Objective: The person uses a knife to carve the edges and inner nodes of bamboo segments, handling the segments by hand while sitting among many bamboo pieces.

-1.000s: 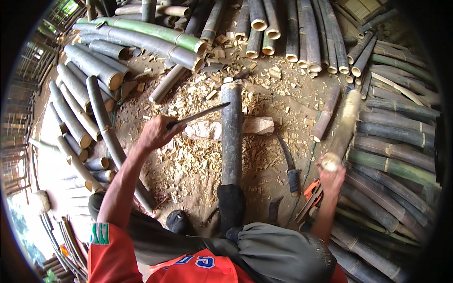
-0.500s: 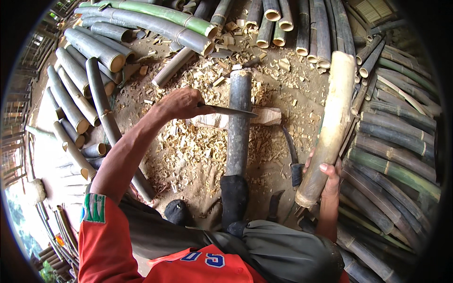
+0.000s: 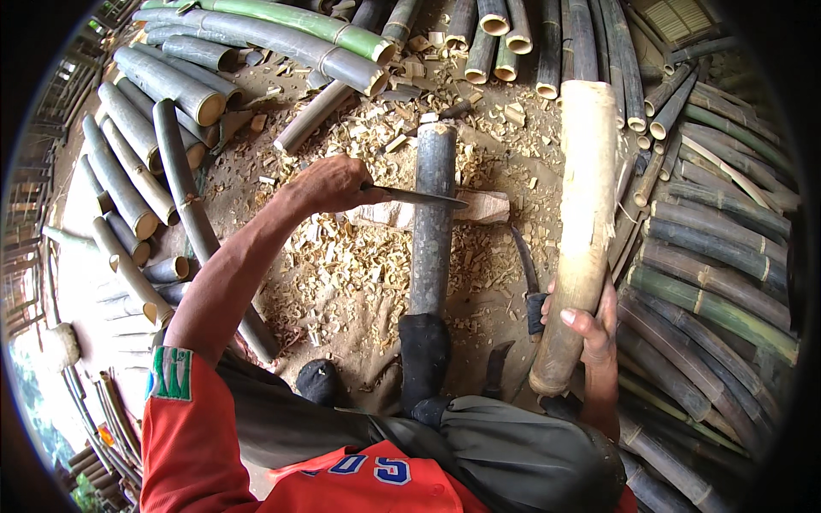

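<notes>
My left hand (image 3: pixel 335 182) is wrapped round the handle of a knife (image 3: pixel 419 196). Its blade reaches to the right across a dark grey bamboo piece (image 3: pixel 433 252), which lies over a pale wood block (image 3: pixel 484 208) with its near end by my dark-covered foot (image 3: pixel 425 346). On the right, my right hand (image 3: pixel 596 325) grips the lower part of a thick bamboo length (image 3: pixel 586 179). Its surface is pale and scraped, browner toward the near end, and it stands nearly lengthwise to me. Some of the right fingers are hidden behind it.
Wood shavings (image 3: pixel 342 265) cover the ground around the block. A curved blade with a dark wrapped handle (image 3: pixel 535 315) lies beside the pale bamboo; another dark curved blade (image 3: pixel 497 368) is nearer me. Bamboo lengths are stacked at right (image 3: pixel 710 265), left (image 3: pixel 128 188) and far side (image 3: pixel 282 34).
The pale bamboo has shifted left and slightly nearer me in my right hand, its tilt now less. My left hand and the knife have hardly moved.
</notes>
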{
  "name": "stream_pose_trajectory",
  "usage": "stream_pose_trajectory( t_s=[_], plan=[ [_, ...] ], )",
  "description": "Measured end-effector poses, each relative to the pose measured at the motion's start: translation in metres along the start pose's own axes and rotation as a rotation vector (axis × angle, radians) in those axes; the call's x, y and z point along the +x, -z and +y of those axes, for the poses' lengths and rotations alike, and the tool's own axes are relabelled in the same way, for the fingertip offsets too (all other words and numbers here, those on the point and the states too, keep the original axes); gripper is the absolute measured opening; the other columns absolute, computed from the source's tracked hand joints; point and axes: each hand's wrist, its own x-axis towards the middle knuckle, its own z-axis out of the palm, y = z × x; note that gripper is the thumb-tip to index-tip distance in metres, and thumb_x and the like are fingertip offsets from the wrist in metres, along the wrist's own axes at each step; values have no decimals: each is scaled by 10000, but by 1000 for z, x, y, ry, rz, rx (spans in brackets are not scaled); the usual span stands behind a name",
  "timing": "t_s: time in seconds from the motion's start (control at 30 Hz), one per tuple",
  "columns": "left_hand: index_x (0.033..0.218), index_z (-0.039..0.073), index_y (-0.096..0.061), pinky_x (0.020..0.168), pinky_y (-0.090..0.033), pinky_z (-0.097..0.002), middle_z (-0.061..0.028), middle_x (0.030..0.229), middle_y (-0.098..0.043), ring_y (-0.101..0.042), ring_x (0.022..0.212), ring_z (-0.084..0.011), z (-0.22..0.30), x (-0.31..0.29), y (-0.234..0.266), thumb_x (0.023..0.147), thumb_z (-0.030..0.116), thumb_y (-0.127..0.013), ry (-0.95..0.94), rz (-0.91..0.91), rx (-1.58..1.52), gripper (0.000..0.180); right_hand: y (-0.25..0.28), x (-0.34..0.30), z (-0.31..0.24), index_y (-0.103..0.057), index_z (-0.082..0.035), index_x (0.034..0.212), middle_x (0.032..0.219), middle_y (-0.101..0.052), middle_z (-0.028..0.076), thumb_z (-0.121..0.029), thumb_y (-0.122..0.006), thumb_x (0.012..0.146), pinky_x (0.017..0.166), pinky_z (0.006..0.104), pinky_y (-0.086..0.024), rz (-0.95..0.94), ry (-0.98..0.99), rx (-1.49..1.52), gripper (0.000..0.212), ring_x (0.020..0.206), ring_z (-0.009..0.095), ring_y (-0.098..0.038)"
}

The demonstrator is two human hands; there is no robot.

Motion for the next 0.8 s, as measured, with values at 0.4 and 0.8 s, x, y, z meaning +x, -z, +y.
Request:
stream_pose_trajectory(
  t_s=[0.4, 0.8],
  plan=[
    [793, 107, -756, 384, -462, -322, -15, 542, -568, -517, 440, -142, 5, -3, -15, 984, 634, -626, 54, 47, 201, 575, -37, 78, 24, -490, 4, 1328, 1199, -639, 159, -141, -796, 824, 866, 403, -613, -11, 265, -637, 607, 1068, 253, -673],
    [821, 105, -734, 396, -424, -310, 13, 553, -539, -476, 452, -124, -8, -8, -14, 995, 667, -583, 106, -86, 134, 607, -54, 98, -161, -498, 13, 1396, 1182, -664, 150, -237, -832, 815, 863, 373, -627, 315, 854, -486, 715, 983, 243, -697]
  ],
)
